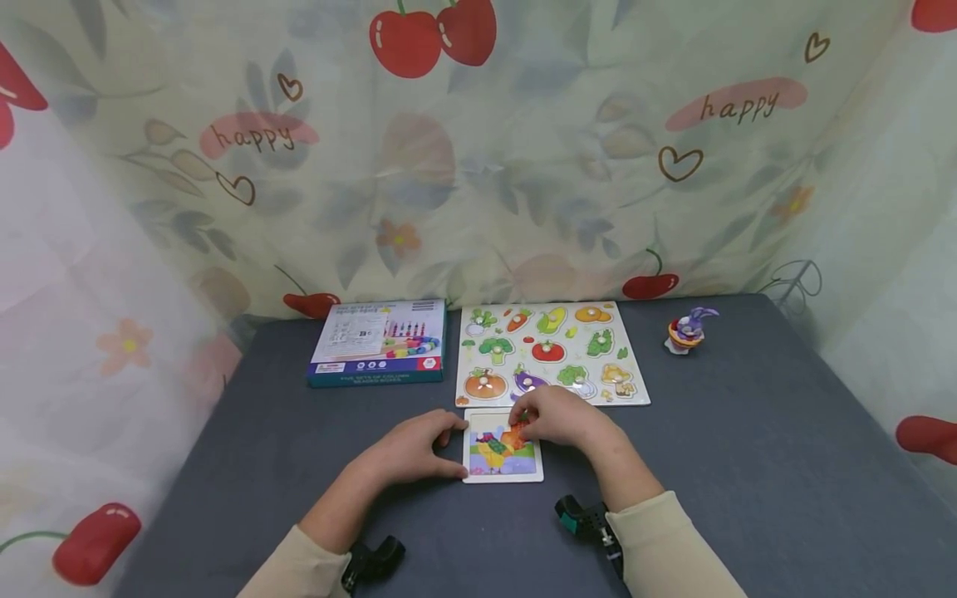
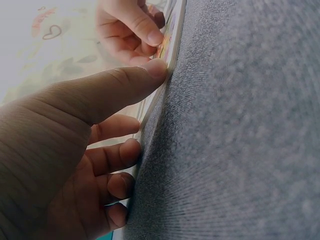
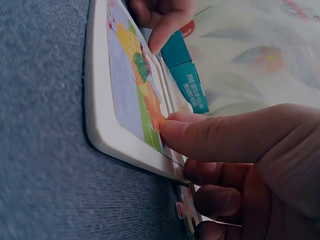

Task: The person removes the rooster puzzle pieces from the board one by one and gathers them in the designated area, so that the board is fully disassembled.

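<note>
A small jigsaw puzzle point(image 1: 502, 465) in a white frame lies on the grey table, its picture showing a colourful bird. My left hand point(image 1: 412, 449) holds the frame's left edge steady, thumb at the near corner and fingers farther up the side; in the left wrist view, the thumb point(image 2: 125, 85) lies nearly straight along the rim. At the puzzle's upper right, my right hand point(image 1: 557, 417) pinches an orange puzzle piece point(image 3: 154, 111) at the picture, thumb on top. The fingers behind the thumb partly hide that corner. A pale strip shows along the picture's top.
Just beyond the puzzle lies a vegetable peg board point(image 1: 508, 336) with several knobbed pieces. Left of it is a flat teal-edged box point(image 1: 374, 378) labelled for beads. A small purple rabbit figure point(image 1: 686, 330) stands at the back right. A printed cloth point(image 1: 486, 208) hangs behind the table.
</note>
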A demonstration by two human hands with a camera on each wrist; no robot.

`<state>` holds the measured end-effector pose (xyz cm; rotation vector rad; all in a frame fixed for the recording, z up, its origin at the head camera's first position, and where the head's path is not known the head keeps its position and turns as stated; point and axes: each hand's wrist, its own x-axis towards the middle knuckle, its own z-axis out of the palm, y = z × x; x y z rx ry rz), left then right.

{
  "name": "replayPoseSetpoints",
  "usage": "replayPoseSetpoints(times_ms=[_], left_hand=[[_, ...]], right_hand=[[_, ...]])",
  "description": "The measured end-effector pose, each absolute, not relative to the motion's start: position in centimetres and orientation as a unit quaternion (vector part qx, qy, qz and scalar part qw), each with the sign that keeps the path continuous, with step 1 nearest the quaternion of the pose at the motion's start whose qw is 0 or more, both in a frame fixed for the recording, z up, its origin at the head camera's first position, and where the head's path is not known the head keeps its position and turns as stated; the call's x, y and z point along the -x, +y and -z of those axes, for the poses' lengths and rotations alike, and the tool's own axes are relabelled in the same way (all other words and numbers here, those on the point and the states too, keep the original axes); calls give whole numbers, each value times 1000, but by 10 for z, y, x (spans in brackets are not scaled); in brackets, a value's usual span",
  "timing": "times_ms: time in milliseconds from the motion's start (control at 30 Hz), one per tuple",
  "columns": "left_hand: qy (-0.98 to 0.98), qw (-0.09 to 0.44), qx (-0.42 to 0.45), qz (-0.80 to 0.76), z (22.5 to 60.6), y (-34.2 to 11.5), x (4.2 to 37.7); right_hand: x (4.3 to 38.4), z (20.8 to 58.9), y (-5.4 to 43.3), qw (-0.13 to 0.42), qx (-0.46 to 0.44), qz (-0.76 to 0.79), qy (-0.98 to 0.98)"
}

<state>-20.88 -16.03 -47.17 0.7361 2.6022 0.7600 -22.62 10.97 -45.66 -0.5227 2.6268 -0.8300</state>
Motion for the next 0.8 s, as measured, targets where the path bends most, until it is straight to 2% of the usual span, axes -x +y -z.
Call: replayPoseSetpoints(times_ms=[433, 800], left_hand=[[912, 167, -263, -266, 476, -160, 212], [912, 164, -267, -265, 477, -160, 213]], right_hand=[[228, 462, 104, 158, 185, 293, 925], [228, 459, 103, 121, 192, 267, 937]])
